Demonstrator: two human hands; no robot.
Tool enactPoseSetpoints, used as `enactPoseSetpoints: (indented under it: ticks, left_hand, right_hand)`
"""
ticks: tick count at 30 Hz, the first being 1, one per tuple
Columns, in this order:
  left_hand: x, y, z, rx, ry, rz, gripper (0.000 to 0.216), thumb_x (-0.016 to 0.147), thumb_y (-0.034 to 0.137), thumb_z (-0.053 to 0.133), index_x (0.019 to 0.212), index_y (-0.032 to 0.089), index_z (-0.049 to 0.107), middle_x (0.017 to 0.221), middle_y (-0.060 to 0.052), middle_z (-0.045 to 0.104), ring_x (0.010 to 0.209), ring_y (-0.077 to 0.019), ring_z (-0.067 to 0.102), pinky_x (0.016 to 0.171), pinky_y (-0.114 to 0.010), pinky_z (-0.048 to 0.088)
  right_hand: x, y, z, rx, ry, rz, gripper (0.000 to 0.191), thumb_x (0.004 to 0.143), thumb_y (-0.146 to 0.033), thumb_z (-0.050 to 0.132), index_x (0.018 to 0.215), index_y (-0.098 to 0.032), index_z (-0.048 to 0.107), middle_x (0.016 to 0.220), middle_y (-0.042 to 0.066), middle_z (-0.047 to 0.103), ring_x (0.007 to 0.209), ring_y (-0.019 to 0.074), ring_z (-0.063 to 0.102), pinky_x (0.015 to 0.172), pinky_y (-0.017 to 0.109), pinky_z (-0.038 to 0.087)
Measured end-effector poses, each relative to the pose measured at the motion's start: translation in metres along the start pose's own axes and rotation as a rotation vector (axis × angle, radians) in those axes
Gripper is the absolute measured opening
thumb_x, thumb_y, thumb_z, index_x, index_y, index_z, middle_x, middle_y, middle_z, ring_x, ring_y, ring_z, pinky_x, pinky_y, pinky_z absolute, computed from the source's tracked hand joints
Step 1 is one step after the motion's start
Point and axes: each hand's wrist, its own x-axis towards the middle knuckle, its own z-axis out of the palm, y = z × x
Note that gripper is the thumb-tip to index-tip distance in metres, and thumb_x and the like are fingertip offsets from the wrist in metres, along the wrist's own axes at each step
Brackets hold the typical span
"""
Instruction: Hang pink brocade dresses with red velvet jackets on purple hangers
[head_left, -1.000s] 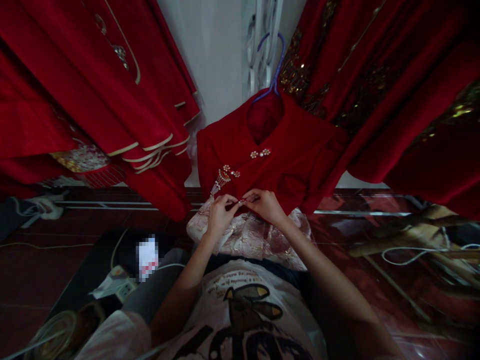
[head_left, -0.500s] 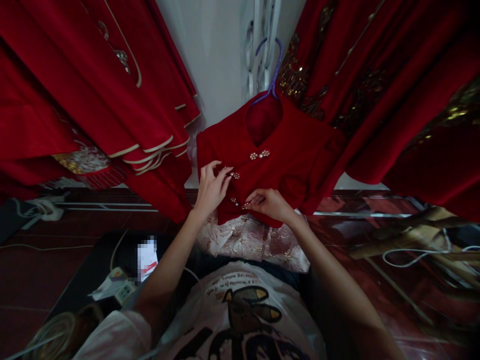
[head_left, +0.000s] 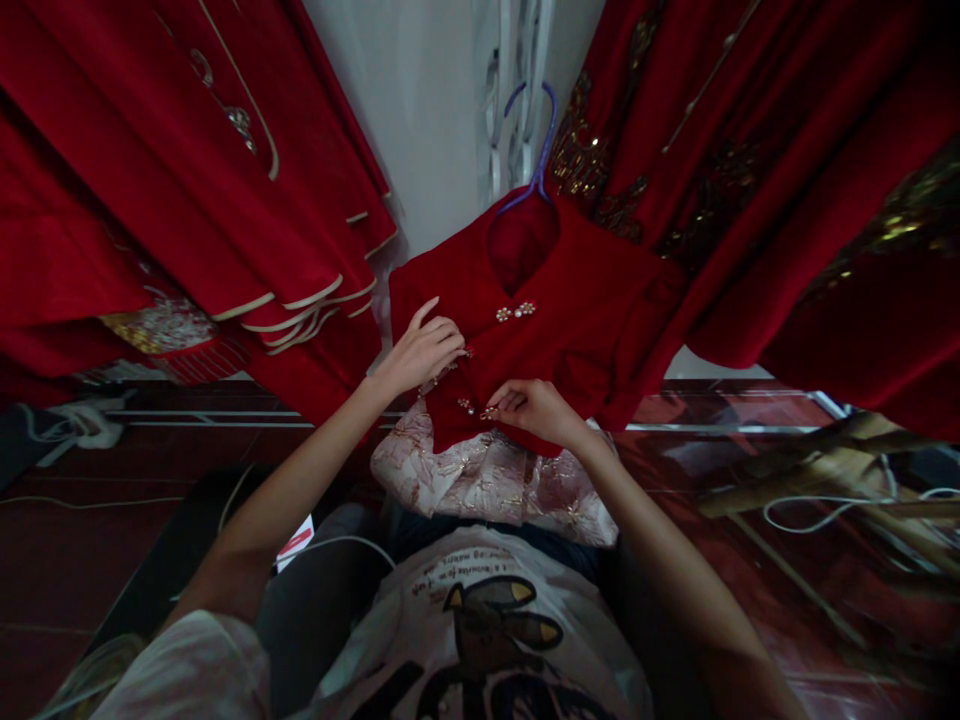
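A red jacket (head_left: 577,330) hangs in front of me on a purple hanger (head_left: 541,165), with beaded flower clasps down its front. The top clasp (head_left: 515,312) is joined. My left hand (head_left: 424,352) lies over the middle of the front, its fingers bent onto the jacket and one digit raised. Its fingers partly cover the middle clasp. Lower down, my right hand (head_left: 534,408) pinches one half of the bottom clasp (head_left: 489,413). The other half (head_left: 466,405) sits a little apart, to the left. Pale pink patterned fabric (head_left: 499,480) rests on my lap beneath the hem.
Red garments with pale piping (head_left: 300,230) hang at the left. More red garments with gold sequins (head_left: 581,160) hang at the right. A white metal frame (head_left: 517,110) holds the hanger. Wooden pieces (head_left: 810,470) and a white cable (head_left: 799,515) lie at the right.
My left hand has turned palm-down over the middle clasp, its forearm swinging outward to the left. My right hand stays at the bottom clasp. More of the pink fabric shows at the left.
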Motion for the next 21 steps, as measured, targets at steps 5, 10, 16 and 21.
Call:
enactPoseSetpoints:
  ticks: [5,10,16,21]
  left_hand:
    - [0.008,0.001,0.009,-0.026,0.05,0.021,0.019,0.095,0.026,0.048,0.097,0.027,0.067,0.091,0.0,0.066,0.093,-0.0152,0.057,0.113,-0.045,0.033]
    - [0.04,0.032,0.005,0.035,0.257,-0.084,0.03,0.096,0.037,0.048,0.118,0.023,0.061,0.114,-0.008,0.061,0.107,-0.0217,0.053,0.099,-0.041,0.04]
    - [0.081,0.05,0.002,0.107,0.229,-0.142,0.03,0.096,0.035,0.045,0.114,0.016,0.06,0.115,-0.012,0.058,0.107,-0.0275,0.051,0.094,-0.044,0.038]
    - [0.087,0.047,0.0,0.07,0.212,-0.097,0.024,0.097,0.03,0.044,0.103,0.017,0.063,0.115,-0.01,0.061,0.11,-0.0268,0.05,0.098,-0.047,0.034]
  right_hand:
    - [-0.001,-0.004,-0.003,0.001,-0.006,0.005,0.011,0.077,-0.02,0.068,0.087,-0.017,0.071,0.079,0.003,0.072,0.071,0.0124,0.066,0.068,0.024,0.052]
    - [-0.008,-0.012,-0.013,0.004,-0.171,-0.01,0.014,0.076,-0.016,0.065,0.088,-0.017,0.071,0.078,0.002,0.072,0.07,0.0113,0.065,0.067,0.023,0.053]
    - [-0.015,-0.018,-0.029,0.008,-0.243,-0.008,0.014,0.077,-0.017,0.065,0.09,-0.017,0.07,0.08,0.001,0.073,0.071,0.011,0.066,0.068,0.022,0.054]
    - [-0.02,-0.025,-0.044,-0.01,-0.098,-0.033,0.016,0.083,-0.025,0.062,0.095,-0.018,0.069,0.085,0.002,0.072,0.077,0.0122,0.067,0.074,0.025,0.055]
